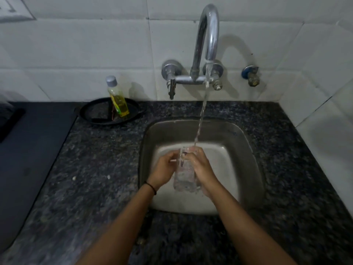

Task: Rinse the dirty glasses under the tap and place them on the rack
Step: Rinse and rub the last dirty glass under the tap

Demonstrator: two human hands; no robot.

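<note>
A clear drinking glass point(185, 174) is held over the steel sink point(246, 142), its mouth tilted toward the wall. Water runs from the chrome tap point(207, 35) in a thin stream onto the glass rim. My left hand point(165, 168) grips the glass from the left side. My right hand point(200, 165) wraps it from the right, fingers near the rim. No rack is in view.
A yellow dish-soap bottle point(117, 98) leans in a black oval tray point(107, 111) on the dark granite counter point(95, 169) left of the sink. A dark flat surface point(28, 150) lies at far left. A small valve point(251, 75) sits on the tiled wall.
</note>
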